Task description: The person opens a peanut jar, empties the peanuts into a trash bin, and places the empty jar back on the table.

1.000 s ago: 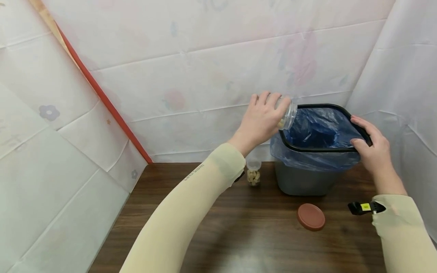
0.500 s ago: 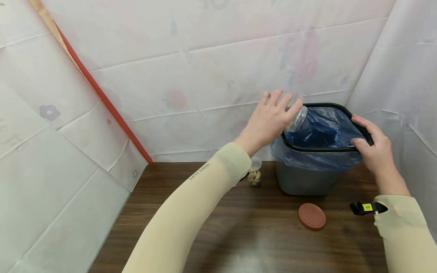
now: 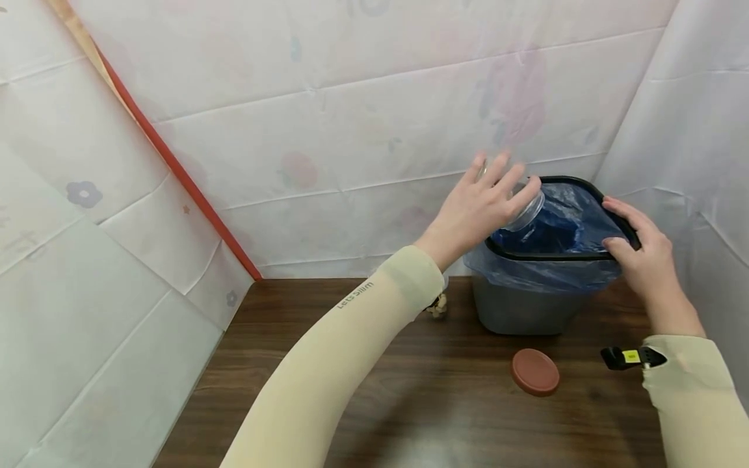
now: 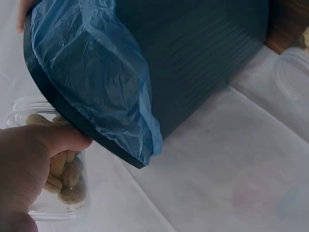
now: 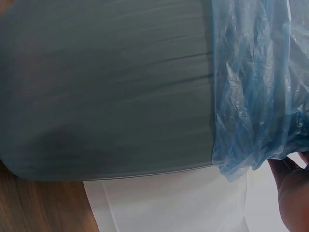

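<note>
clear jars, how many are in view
2: one jar tilted in the left hand at the bin's rim; the second jar on the table, partly hidden behind the left sleeve in the head view. Others could be hidden.

Two pale yellow sleeves (image 3: 328,364), bare hands beyond the cuffs.
The left sleeve carries dark "Lets Slim" lettering (image 3: 355,296) near its greenish cuff (image 3: 412,278); at the right sleeve (image 3: 696,403), a black strap (image 3: 649,356) bears a yellow label (image 3: 631,356).
</note>
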`<move>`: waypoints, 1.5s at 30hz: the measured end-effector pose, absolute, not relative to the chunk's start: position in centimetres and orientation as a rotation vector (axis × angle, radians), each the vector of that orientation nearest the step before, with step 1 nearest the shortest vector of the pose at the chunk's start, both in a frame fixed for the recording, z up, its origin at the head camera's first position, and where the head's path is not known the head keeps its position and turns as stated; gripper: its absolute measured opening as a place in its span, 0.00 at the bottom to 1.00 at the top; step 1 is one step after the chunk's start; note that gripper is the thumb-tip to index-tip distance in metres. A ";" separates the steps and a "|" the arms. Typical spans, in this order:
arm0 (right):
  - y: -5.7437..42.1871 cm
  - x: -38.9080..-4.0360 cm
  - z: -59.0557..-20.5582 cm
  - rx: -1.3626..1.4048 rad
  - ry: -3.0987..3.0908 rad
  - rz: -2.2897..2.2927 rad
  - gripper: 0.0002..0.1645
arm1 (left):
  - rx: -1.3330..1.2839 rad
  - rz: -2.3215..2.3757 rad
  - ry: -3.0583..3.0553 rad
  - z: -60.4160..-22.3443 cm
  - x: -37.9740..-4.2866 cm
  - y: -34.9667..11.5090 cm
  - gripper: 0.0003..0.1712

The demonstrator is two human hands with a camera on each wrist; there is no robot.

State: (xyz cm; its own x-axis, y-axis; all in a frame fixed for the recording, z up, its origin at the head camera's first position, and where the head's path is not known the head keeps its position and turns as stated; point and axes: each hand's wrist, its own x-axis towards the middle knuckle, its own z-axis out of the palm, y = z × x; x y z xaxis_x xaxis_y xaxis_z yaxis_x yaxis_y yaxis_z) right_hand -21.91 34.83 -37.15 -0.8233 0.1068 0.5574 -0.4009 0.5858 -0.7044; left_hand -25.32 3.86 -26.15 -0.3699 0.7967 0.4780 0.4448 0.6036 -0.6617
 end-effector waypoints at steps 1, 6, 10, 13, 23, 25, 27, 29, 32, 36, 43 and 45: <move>34.8 -21.9 -37.2 0.234 -2.261 1.195 0.38 | -0.984 0.554 -2.020 -26.2 -25.3 3.9 0.32; 34.7 -22.0 -37.2 0.236 -2.254 1.202 0.38 | -0.996 0.571 -2.036 -26.3 -25.2 4.1 0.31; 34.7 -22.0 -37.0 0.234 -2.242 1.205 0.38 | -0.997 0.586 -2.011 -26.4 -25.2 4.4 0.32; 34.6 -22.1 -37.0 0.235 -2.235 1.202 0.38 | -0.991 0.617 -1.967 -26.7 -25.3 4.7 0.33; 34.2 -22.0 -37.2 0.251 -2.242 1.210 0.38 | -1.063 0.712 -1.877 -27.3 -25.0 5.2 0.34; 34.1 -22.0 -37.1 0.244 -2.245 1.212 0.38 | -1.071 0.741 -1.834 -27.2 -25.0 5.2 0.34; 34.1 -22.0 -37.1 0.245 -2.240 1.217 0.38 | -1.087 0.775 -1.789 -27.2 -24.9 5.3 0.35; 34.0 -21.9 -37.1 0.247 -2.233 1.219 0.38 | -1.105 0.807 -1.758 -27.2 -24.9 5.4 0.35; 34.0 -21.9 -37.2 0.254 -2.227 1.220 0.38 | -1.122 0.859 -1.745 -27.1 -24.8 5.5 0.32; 34.1 -21.8 -37.1 0.241 -2.234 1.217 0.38 | -1.155 0.873 -1.731 -27.2 -24.7 5.7 0.31; 34.3 -21.6 -37.1 0.206 -2.245 1.220 0.38 | -1.175 0.933 -1.716 -27.2 -24.4 6.2 0.37; 34.3 -21.6 -37.1 0.206 -2.246 1.217 0.38 | -1.170 0.945 -1.713 -27.2 -24.3 6.3 0.38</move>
State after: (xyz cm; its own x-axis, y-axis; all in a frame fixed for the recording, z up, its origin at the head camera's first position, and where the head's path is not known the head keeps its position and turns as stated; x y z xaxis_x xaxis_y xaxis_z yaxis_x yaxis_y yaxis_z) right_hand -21.60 34.34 -37.11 -0.8254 0.1304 0.5493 -0.3888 0.5741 -0.7206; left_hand -24.33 6.28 -27.22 -0.2158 0.9515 0.2194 0.3219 0.2815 -0.9040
